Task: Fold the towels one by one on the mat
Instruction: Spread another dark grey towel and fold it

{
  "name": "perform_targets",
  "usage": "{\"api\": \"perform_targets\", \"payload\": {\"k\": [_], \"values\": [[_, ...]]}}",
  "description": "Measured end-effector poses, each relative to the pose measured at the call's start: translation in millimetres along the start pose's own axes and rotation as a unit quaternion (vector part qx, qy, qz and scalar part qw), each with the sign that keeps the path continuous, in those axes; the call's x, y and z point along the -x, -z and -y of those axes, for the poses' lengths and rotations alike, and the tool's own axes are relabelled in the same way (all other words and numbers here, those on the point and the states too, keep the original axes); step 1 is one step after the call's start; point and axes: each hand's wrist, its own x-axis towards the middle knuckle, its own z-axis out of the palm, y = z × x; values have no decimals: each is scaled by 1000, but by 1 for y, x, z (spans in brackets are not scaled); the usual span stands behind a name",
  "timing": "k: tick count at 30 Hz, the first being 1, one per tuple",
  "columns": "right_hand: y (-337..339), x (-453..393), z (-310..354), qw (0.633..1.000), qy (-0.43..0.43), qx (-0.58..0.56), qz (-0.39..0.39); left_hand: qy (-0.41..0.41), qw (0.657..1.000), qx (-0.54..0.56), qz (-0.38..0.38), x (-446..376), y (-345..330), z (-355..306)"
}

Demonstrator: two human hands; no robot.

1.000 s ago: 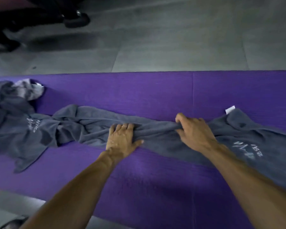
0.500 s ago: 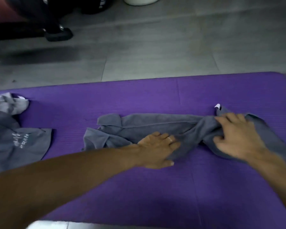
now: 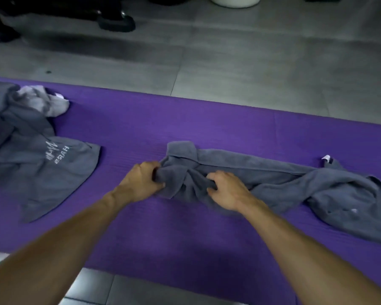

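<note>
A long crumpled grey towel point(image 3: 273, 177) stretches across the purple mat point(image 3: 185, 234) from the middle to the right edge, a white tag at its far end. My left hand point(image 3: 141, 181) grips the towel's bunched left end, fingers curled round the cloth. My right hand point(image 3: 227, 190) grips a fold of the same towel just to the right, fingers dug into the fabric. The two hands are close together.
A pile of grey towels point(image 3: 42, 159) with white lettering lies on the mat's left end, a lighter cloth point(image 3: 44, 102) on top of it. Grey tiled floor point(image 3: 229, 62) lies beyond, with dark chair wheels point(image 3: 117, 20) and a white round object point(image 3: 235, 1).
The towel was pulled away from the pile on the left. Both hands moved to the towel's left end and went from pressing and pulling to gripping it close together.
</note>
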Motion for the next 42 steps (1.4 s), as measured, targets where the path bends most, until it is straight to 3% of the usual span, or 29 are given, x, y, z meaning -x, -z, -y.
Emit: {"api": "perform_targets", "payload": {"k": [3, 4, 7, 10, 12, 15, 19, 23, 26, 29, 32, 34, 38, 42], "values": [[25, -6, -12, 987, -46, -77, -130, -56, 989, 123, -61, 1, 5, -23], [38, -6, -14, 982, -50, -125, -134, -81, 980, 165, -70, -2, 8, -35], [65, -9, -6, 944, -7, -327, -42, -152, 961, 223, -54, -15, 14, -73], [69, -14, 2, 943, 30, -324, -68, -158, 956, 243, -52, -24, 8, -96], [72, -13, -2, 936, 18, -331, -115, -112, 958, 265, -6, -28, 4, -93], [76, -11, -16, 910, -21, -399, -111, -91, 977, 171, 87, -35, -10, -71], [81, -12, -20, 896, -37, -433, -94, -164, 986, -12, -8, -41, -31, -56], [95, -17, -25, 829, -61, -542, -125, -111, 994, 7, 18, -41, -37, -34], [101, -21, -32, 852, -103, -489, -154, -69, 998, -12, -4, -34, -41, -25], [101, -28, -35, 879, -127, -415, -199, 0, 982, 190, 18, -22, -36, -25], [94, -39, -28, 895, -126, -371, -213, 71, 929, 358, -65, -6, -22, -16], [86, -52, -17, 911, -115, -343, -198, 95, 916, 377, -101, 11, -5, -11], [70, -96, 22, 954, -49, -252, -155, 138, 903, 406, -33, 49, 33, 18], [59, -161, 76, 972, 13, -209, -104, 296, 867, 396, -64, 83, 51, 69]]}}
